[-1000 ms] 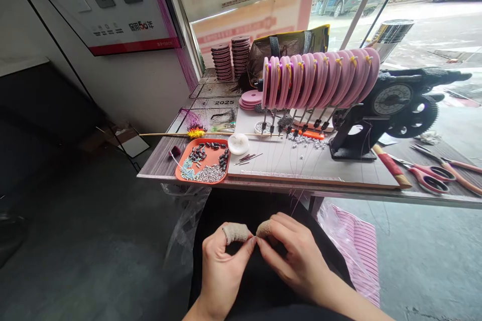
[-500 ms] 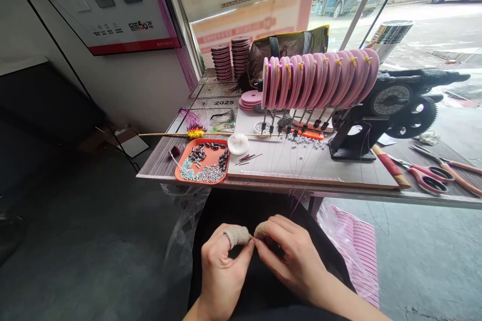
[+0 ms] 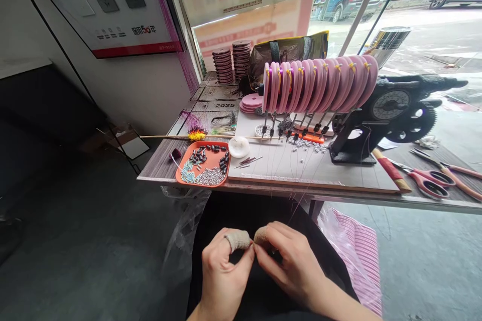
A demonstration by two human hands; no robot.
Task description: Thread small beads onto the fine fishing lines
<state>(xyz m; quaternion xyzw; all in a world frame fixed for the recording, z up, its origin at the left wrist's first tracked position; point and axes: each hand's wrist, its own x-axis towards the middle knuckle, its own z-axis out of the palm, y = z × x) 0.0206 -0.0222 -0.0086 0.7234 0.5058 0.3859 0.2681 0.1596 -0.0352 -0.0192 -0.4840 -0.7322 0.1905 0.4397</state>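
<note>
Over my lap, my left hand (image 3: 228, 268) and my right hand (image 3: 288, 256) meet fingertip to fingertip, each closed in a pinch. Beige wrapping covers one finger on either hand. Whatever lies between the fingertips is too small to make out; fine lines run down from the bench towards my right hand. On the bench above stands a row of pink spools (image 3: 320, 85) on a black stand (image 3: 352, 143), with small black weights hanging below. An orange tray (image 3: 203, 158) holds black pieces, pale blue tubes and silver beads. Beside it sits a white round dish (image 3: 238, 147).
At the bench's right lie pink-handled scissors (image 3: 431, 180), pliers (image 3: 461, 175) and a red-wrapped stick (image 3: 391, 170). Stacked spools (image 3: 241, 62) and a dark bag (image 3: 288, 50) stand behind. A thin wooden rod (image 3: 165, 136) sticks out past the left edge. A striped pink cushion (image 3: 357, 246) is below.
The whole view has shifted slightly, with the bench appearing a little lower. Both hands stay pinched together in nearly the same place.
</note>
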